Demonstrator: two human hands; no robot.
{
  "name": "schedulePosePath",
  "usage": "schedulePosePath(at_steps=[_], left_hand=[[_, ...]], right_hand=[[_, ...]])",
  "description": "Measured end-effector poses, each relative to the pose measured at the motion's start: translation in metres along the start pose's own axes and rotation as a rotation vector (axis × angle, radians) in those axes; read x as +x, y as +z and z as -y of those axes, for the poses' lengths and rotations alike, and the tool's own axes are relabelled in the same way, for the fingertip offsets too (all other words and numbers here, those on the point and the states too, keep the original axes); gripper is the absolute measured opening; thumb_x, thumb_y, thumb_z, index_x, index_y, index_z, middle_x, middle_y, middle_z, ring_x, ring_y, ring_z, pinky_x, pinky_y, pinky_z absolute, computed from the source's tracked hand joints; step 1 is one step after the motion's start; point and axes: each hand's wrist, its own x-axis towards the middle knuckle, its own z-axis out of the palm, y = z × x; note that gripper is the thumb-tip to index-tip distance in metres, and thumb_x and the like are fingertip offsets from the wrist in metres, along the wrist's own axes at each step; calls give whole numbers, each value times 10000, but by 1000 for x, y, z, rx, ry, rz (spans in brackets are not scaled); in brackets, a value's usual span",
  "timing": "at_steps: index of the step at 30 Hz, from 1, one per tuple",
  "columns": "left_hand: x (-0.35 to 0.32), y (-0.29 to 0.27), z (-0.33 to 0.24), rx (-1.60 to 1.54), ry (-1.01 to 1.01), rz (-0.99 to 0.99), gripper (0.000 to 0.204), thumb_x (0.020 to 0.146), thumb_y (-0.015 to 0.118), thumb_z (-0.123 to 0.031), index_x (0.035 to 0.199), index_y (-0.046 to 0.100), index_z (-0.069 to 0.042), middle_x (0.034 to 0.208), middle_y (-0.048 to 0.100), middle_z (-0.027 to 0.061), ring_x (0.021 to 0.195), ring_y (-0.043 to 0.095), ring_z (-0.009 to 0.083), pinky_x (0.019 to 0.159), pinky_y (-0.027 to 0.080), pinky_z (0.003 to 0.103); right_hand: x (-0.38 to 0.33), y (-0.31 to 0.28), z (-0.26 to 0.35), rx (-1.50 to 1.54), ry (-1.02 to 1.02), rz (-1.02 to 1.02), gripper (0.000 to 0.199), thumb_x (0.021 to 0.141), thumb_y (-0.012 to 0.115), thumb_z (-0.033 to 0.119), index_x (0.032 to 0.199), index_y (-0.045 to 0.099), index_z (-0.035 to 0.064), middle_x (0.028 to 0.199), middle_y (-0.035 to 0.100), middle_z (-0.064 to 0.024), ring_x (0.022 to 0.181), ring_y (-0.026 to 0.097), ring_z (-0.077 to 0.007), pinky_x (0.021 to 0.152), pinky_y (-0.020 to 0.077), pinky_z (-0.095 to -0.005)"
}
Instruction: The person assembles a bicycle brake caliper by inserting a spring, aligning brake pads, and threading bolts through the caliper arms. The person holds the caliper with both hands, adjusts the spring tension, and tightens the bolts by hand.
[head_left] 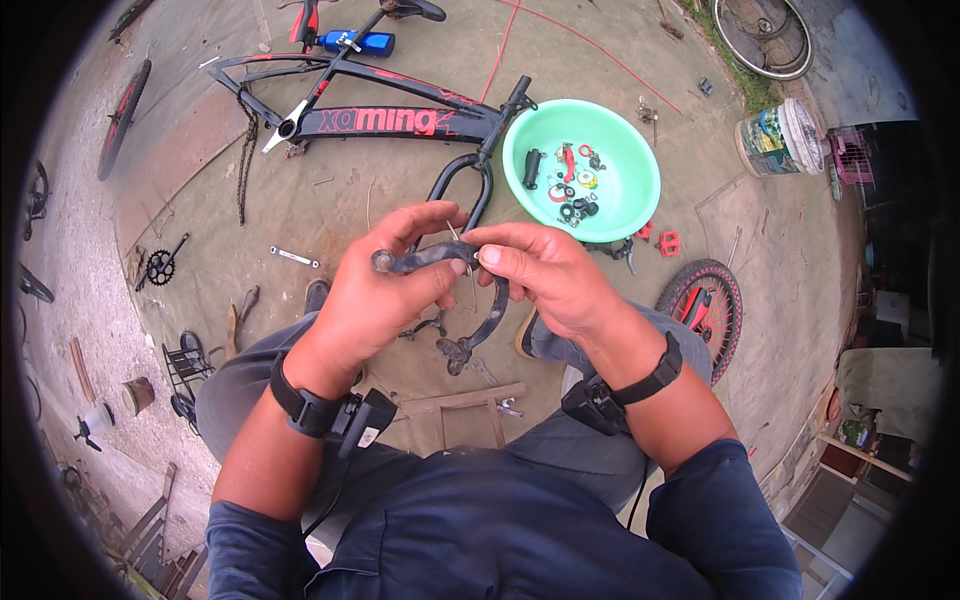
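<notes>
In front of me, my left hand [385, 285] and my right hand [555, 275] both grip a dirty black bicycle caliper brake [492, 322]. My left fingers and thumb are closed round its upper arm, which ends in a rounded tip to the left. With thumb and forefinger, my right hand pinches it near the middle joint; what lies between those fingertips is hidden. The other curved arm hangs below my hands. A thin wire [452, 229] sticks up between my fingers. Just beyond my hands lies the black-and-red bicycle frame [300, 122] with its fork [486, 185].
A mint-green basin [650, 190] of small parts stands right of the frame. A wheel [735, 325] and red pedals [669, 243] lie at the right. A wrench [295, 257], crankset [163, 265] and chain [246, 160] lie left. A wooden frame [450, 403] is between my legs; a bucket [790, 140] stands far right.
</notes>
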Motion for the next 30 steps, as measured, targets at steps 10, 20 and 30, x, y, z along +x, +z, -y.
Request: schedulePosePath(at_steps=[10, 20, 30], left_hand=[[-6, 2, 1, -58, -92, 49, 530, 900, 671, -68, 1391, 482, -2, 1272, 633, 93, 789, 676, 124, 597, 499, 219], [-9, 3, 2, 13, -27, 11, 527, 902, 676, -65, 1390, 485, -4, 1215, 658, 88, 809, 676, 113, 618, 507, 223], [-9, 3, 6, 17, 74, 7, 531, 894, 656, -13, 1394, 477, 4, 1301, 613, 86, 795, 651, 87, 673, 525, 226]], right_hand=[[1, -1, -3, 98, -21, 33, 406, 966, 629, 293, 1258, 615, 12, 1050, 680, -26, 917, 576, -79, 667, 405, -218], [1, 0, -2, 88, -17, 30, 405, 968, 624, 298, 1248, 617, 6, 1044, 681, -31, 908, 584, -80, 680, 409, -218], [0, 6, -2, 59, -25, 11, 376, 968, 629, 278, 1240, 637, 18, 1025, 694, -18, 895, 591, -73, 650, 390, -206]])
